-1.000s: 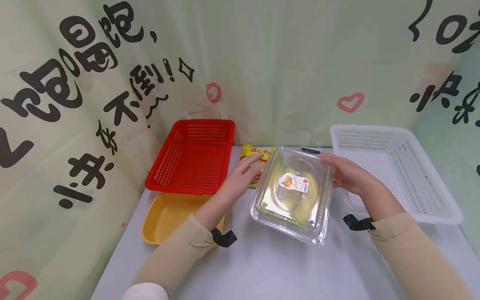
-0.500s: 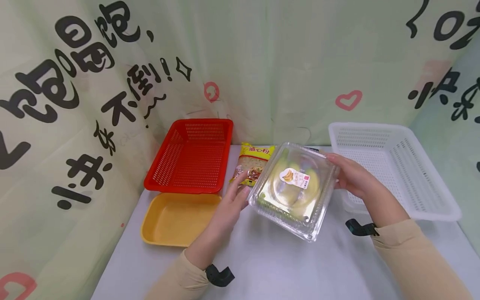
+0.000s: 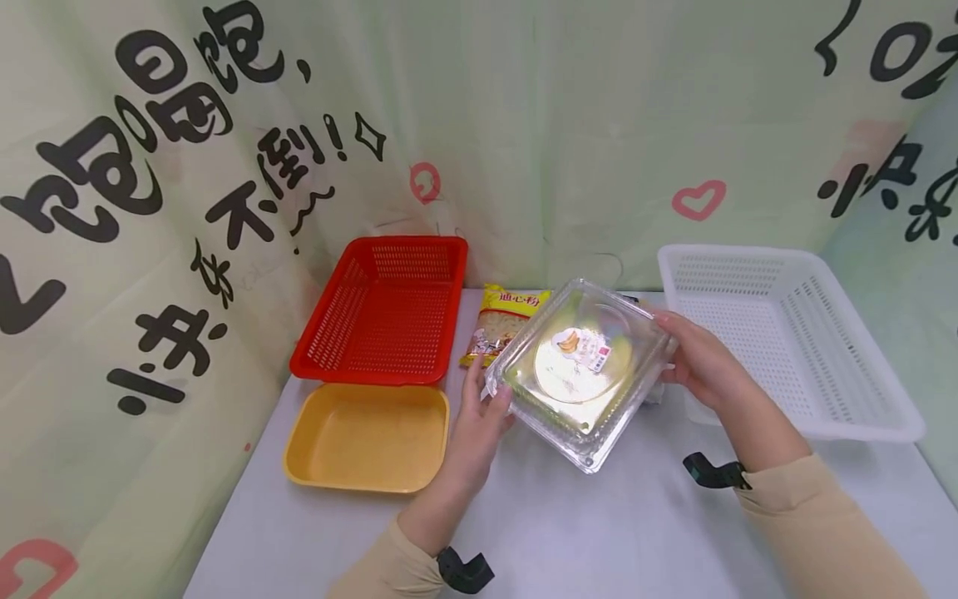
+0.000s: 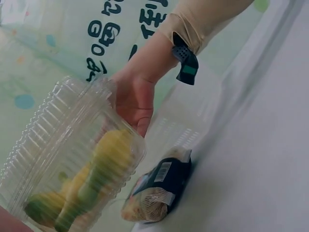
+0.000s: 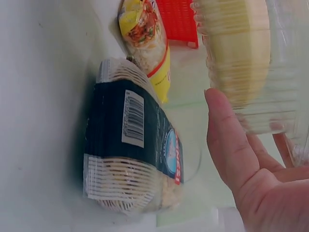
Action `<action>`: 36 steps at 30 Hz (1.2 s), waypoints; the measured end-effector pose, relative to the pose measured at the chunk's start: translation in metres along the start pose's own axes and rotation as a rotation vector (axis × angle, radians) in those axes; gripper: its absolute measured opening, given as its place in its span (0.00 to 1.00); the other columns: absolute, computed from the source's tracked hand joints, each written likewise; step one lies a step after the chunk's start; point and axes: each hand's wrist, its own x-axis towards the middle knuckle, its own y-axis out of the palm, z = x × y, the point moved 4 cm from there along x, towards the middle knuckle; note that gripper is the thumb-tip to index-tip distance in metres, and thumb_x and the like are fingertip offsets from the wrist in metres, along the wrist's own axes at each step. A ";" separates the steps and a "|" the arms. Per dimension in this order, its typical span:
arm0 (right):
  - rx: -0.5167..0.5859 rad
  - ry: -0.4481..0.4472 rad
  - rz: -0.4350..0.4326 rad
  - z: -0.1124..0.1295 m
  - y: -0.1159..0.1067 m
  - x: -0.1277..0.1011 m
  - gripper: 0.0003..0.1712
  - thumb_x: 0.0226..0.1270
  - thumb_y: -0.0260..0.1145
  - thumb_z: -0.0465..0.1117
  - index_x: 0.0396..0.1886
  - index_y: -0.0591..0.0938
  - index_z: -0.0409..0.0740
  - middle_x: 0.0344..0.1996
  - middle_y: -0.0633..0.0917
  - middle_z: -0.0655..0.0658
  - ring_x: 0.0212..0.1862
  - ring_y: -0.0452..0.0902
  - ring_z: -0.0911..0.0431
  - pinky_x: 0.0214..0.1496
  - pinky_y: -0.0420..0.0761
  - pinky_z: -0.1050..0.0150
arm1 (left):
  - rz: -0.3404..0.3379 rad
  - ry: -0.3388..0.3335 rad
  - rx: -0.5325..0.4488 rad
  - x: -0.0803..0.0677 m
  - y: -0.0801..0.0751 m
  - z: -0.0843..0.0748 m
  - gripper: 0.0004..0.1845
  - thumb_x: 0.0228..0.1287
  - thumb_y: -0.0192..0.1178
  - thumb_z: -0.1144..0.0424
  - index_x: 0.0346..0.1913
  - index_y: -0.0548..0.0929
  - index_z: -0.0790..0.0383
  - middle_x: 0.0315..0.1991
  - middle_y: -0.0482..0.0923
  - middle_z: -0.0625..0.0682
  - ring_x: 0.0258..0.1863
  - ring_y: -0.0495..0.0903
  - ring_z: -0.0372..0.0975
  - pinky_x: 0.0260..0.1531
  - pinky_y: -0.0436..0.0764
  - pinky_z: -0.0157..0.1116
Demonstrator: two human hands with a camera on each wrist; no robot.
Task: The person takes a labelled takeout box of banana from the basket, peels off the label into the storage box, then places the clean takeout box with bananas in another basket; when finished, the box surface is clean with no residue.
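Observation:
A clear plastic clamshell box [image 3: 550,433] of yellow-green bananas [image 4: 91,179], with a banana label [image 3: 580,347] on its lid, is held tilted above the table. My right hand [image 3: 707,366] grips its right side, with the fingers [image 5: 231,140] against the ribbed wall in the right wrist view. My left hand [image 3: 475,433] holds the box's left corner between thumb and fingers. Behind the box lie a yellow-topped bag of pasta [image 3: 497,320] and, mostly hidden in the head view, a clear packet with a dark barcoded band [image 5: 125,121].
At the back left stands a red perforated basket [image 3: 340,373], with a yellow tray [image 3: 359,488] in front of it. A white perforated basket [image 3: 861,437] stands at the right. A printed curtain [image 3: 584,125] encloses the table [image 3: 584,532] behind and at the sides.
The box has turned clockwise and shifted slightly left. My left hand has come down from beside its upper left edge to hold its left corner. My right hand keeps its grip.

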 end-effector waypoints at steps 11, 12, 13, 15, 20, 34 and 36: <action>0.023 -0.058 -0.065 -0.001 0.016 -0.010 0.41 0.73 0.51 0.65 0.77 0.60 0.49 0.63 0.73 0.46 0.45 0.83 0.64 0.43 0.87 0.56 | -0.104 0.043 -0.066 0.005 0.006 0.005 0.48 0.64 0.66 0.52 0.77 0.43 0.34 0.77 0.54 0.48 0.71 0.65 0.46 0.68 0.71 0.43; 0.028 -0.066 -0.066 -0.001 0.017 -0.011 0.40 0.73 0.52 0.64 0.76 0.62 0.49 0.59 0.75 0.50 0.45 0.83 0.63 0.43 0.87 0.56 | -0.116 0.048 -0.061 0.006 0.006 0.005 0.49 0.64 0.66 0.53 0.77 0.43 0.34 0.76 0.54 0.49 0.71 0.66 0.45 0.68 0.71 0.43; 0.031 -0.073 -0.066 -0.001 0.018 -0.012 0.38 0.73 0.52 0.64 0.75 0.63 0.49 0.56 0.76 0.53 0.46 0.83 0.63 0.43 0.87 0.56 | -0.129 0.047 -0.053 0.007 0.006 0.006 0.49 0.63 0.66 0.53 0.78 0.43 0.35 0.76 0.54 0.49 0.71 0.66 0.45 0.68 0.71 0.42; 0.041 -0.078 -0.065 -0.002 0.021 -0.015 0.37 0.74 0.53 0.63 0.74 0.65 0.47 0.52 0.77 0.57 0.45 0.83 0.62 0.43 0.87 0.57 | -0.149 0.037 -0.033 0.009 0.004 0.007 0.49 0.64 0.65 0.54 0.78 0.43 0.36 0.76 0.55 0.50 0.69 0.67 0.45 0.68 0.72 0.42; 0.040 -0.055 -0.054 -0.007 0.028 -0.024 0.39 0.74 0.51 0.63 0.75 0.62 0.47 0.55 0.74 0.54 0.48 0.80 0.60 0.45 0.87 0.58 | -0.149 0.027 -0.009 0.015 -0.003 0.010 0.46 0.65 0.63 0.57 0.77 0.46 0.36 0.74 0.58 0.50 0.66 0.71 0.45 0.63 0.77 0.40; -0.049 -0.039 0.030 -0.017 0.035 -0.050 0.40 0.78 0.44 0.62 0.78 0.54 0.44 0.70 0.63 0.33 0.50 0.79 0.65 0.52 0.85 0.52 | -0.065 0.038 0.037 0.028 -0.021 0.005 0.39 0.67 0.58 0.64 0.76 0.53 0.36 0.75 0.57 0.49 0.68 0.68 0.46 0.65 0.75 0.44; -0.067 -0.046 0.040 -0.018 0.034 -0.051 0.39 0.78 0.43 0.62 0.78 0.54 0.45 0.71 0.62 0.33 0.52 0.79 0.63 0.53 0.85 0.51 | -0.062 0.007 0.029 0.030 -0.023 0.005 0.39 0.68 0.57 0.64 0.75 0.54 0.34 0.75 0.58 0.48 0.67 0.69 0.47 0.64 0.76 0.44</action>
